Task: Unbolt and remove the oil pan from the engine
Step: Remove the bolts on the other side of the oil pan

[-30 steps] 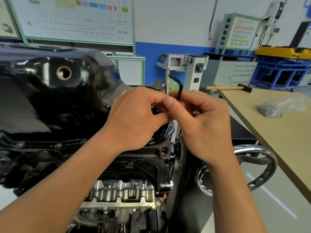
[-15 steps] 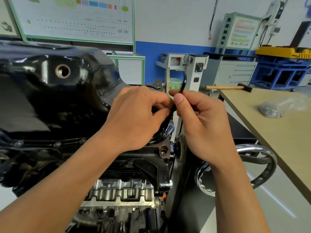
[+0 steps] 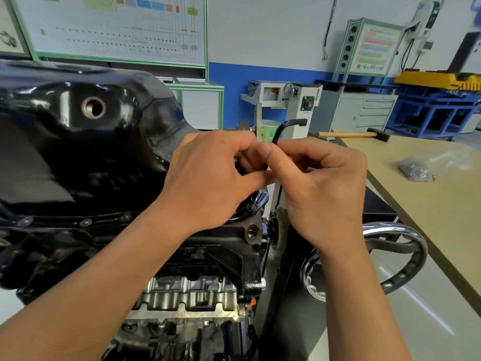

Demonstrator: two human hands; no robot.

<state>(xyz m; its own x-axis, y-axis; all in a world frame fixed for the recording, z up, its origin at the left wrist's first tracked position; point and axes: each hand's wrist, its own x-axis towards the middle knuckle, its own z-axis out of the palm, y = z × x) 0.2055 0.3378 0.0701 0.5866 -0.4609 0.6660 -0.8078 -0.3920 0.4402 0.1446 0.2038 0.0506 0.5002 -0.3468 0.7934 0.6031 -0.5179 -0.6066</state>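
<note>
Black and glossy, the oil pan [image 3: 78, 142] sits bolted atop the upturned engine [image 3: 187, 295] at your left. Your left hand [image 3: 208, 178] and right hand [image 3: 320, 183] both pinch a bent hex key [image 3: 279, 131] at its corner. Rightward, a tan workbench [image 3: 442, 217] holds a hammer [image 3: 351, 134] and a plastic bag [image 3: 429, 165], with blue-and-white walls behind.

hex key [image 3: 279, 131]: lower shaft and tip hidden behind fingers [image 3: 263, 175] of left hand [image 3: 208, 178] and right hand [image 3: 320, 188] | oil pan [image 3: 78, 142]: cut off at left edge | bag [image 3: 426, 165] on table [image 3: 429, 209]: contents blurred | wall chart [image 3: 117, 27]: print too small to read
</note>
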